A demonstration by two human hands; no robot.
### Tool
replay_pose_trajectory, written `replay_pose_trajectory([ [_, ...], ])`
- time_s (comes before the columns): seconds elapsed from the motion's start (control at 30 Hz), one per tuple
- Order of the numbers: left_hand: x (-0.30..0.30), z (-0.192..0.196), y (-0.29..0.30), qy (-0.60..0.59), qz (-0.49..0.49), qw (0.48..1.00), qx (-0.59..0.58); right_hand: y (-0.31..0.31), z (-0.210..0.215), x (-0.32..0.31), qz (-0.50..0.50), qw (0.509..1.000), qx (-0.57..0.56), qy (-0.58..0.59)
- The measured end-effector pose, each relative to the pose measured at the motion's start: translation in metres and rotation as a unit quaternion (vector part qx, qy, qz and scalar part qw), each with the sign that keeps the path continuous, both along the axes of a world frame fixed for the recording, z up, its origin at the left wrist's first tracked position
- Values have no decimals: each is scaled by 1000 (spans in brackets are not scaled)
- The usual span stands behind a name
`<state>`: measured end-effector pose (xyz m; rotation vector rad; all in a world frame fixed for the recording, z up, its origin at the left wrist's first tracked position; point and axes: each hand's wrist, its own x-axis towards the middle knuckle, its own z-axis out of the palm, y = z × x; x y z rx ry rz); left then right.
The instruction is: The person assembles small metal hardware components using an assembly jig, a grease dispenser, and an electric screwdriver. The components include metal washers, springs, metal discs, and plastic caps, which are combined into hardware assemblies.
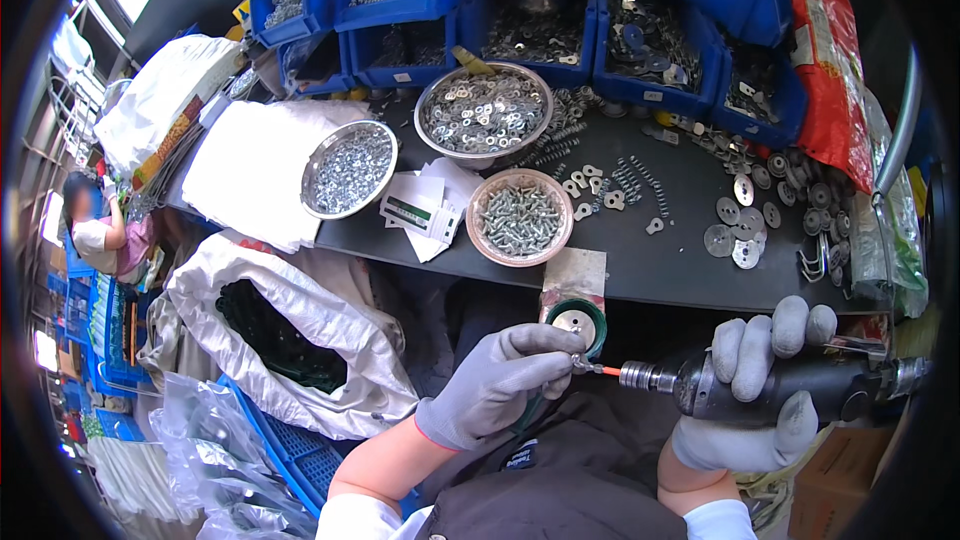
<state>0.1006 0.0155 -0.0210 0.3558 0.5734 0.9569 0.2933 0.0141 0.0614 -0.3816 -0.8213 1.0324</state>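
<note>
My left hand (510,375), in a grey glove, is closed with thumb and forefinger pinching a small metal part (582,364). Just beyond those fingertips is a green round piece (597,312) with a metal disc (574,325) inside it; whether the hidden fingers grip it too, I cannot make out. My right hand (765,380), gloved as well, wraps round a black power screwdriver (800,392) lying sideways. Its orange-tipped bit (609,371) points left and meets the small metal part.
A pink bowl of screws (520,218), a steel bowl of small fasteners (349,170) and a larger bowl of washers (484,112) stand on the dark bench (440,265). Blue bins (655,95) line the back. Springs and discs (745,225) lie right; a white sack (290,370) stands left.
</note>
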Motion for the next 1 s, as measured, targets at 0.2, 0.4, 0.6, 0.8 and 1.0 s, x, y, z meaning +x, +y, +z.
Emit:
replay_pose_trajectory([
  [0.2,4,-3,1,8,-11,1000,0,1,-5,9,6,1000,8,3],
  [0.4,10,-1,2,39,-39,998,12,0,-7,17,8,1000,8,15],
  [0.6,18,4,-5,140,12,988,57,1,-14,19,7,999,17,37],
  [0.8,12,-1,-6,228,102,872,420,0,-12,16,-16,989,-11,147],
  [1.0,-6,30,3,535,135,697,459,17,-17,32,-135,985,-37,105],
])
